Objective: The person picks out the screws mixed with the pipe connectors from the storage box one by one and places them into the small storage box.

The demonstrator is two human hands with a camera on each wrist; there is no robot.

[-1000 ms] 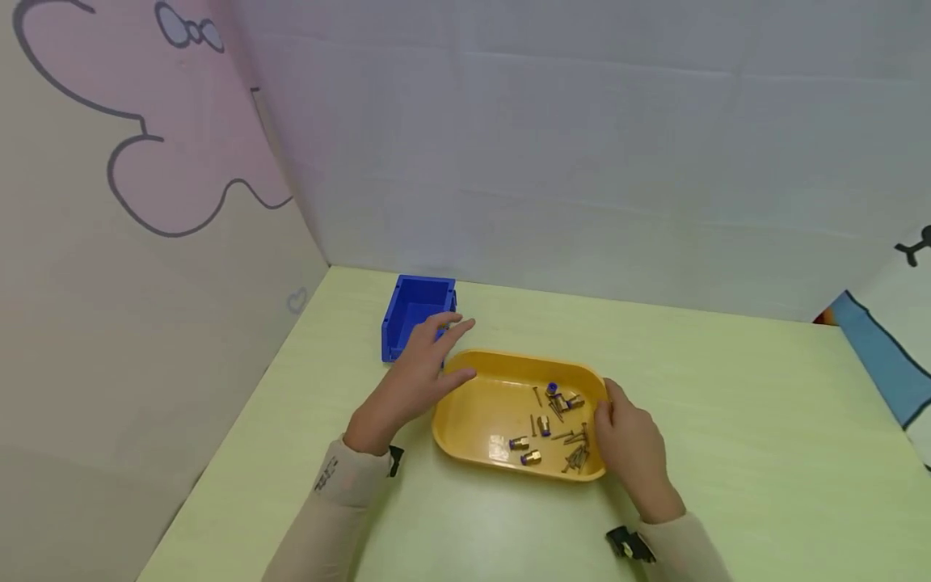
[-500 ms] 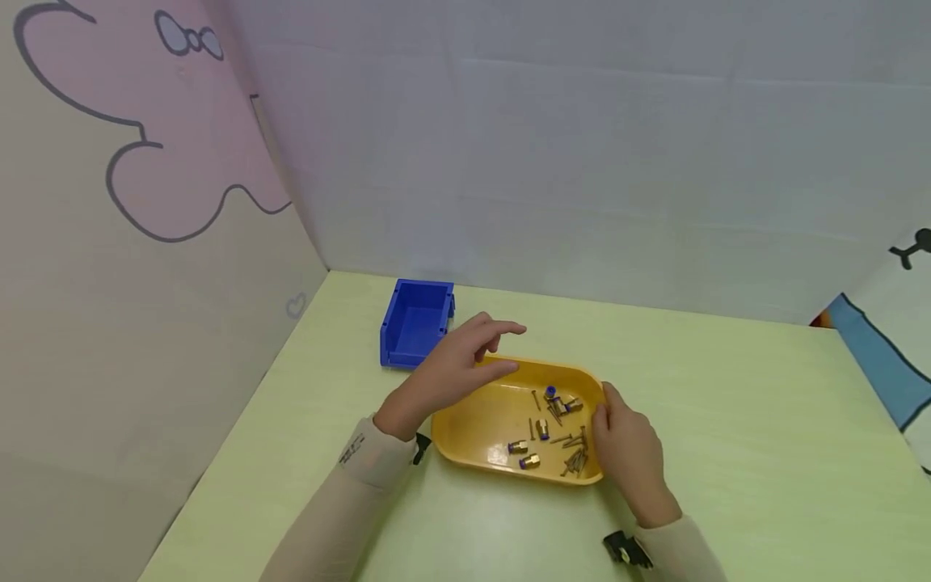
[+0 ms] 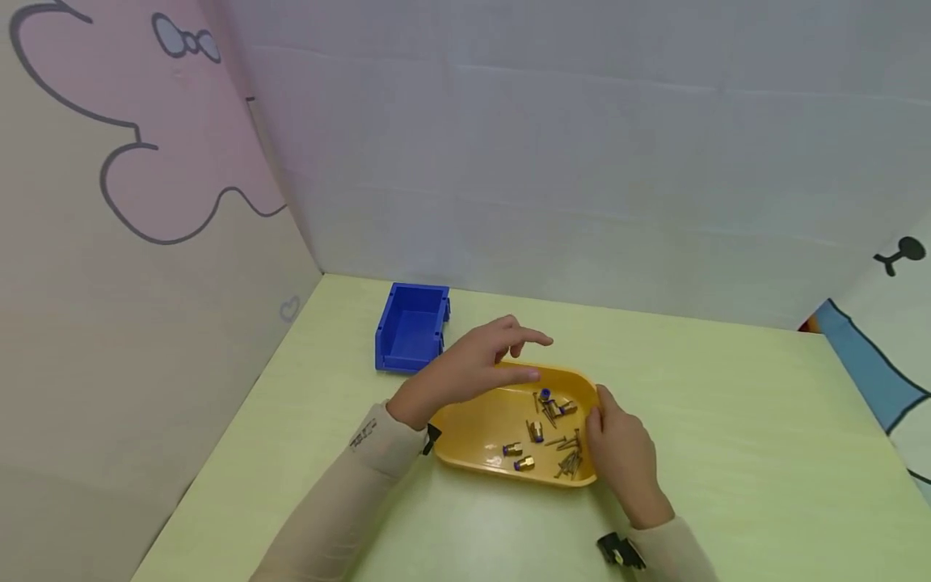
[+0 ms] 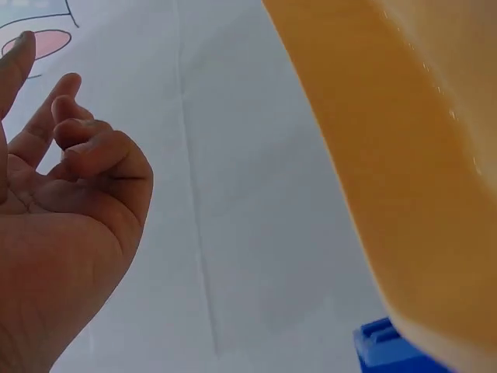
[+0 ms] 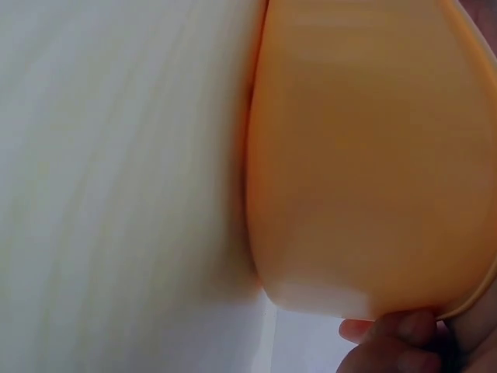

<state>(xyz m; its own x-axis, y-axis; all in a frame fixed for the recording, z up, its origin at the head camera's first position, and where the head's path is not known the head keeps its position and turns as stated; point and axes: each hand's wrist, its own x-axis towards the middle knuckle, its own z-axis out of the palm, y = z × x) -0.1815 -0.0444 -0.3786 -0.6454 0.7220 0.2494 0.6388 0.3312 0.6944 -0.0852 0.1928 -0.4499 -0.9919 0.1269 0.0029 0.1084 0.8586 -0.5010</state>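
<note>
A shallow yellow tray [image 3: 465, 436] lies on the table. Brass push-in fittings [image 3: 524, 464] with blue collars and several screws [image 3: 570, 465] are scattered over its right half. My right hand [image 3: 625, 453] grips the tray's right end, thumb over the rim; in the right wrist view its fingertips [image 5: 400, 334] bend against the outer wall. Over the tray's far left part hovers my left hand [image 3: 480, 364], holding nothing. Its index finger and thumb reach out to the right, while the other fingers bend loosely, as the left wrist view shows.
Behind and left of the tray stands a blue open-front bin [image 3: 413, 335], with no parts visible inside. White sheets with printed drawings wall the pale green table [image 3: 727, 436] at the back [image 3: 582, 162] and left.
My left hand has moved right from beside the blue bin, across the tray's far rim toward the fittings. My right hand keeps its grip on the tray. The view has shifted slightly.
</note>
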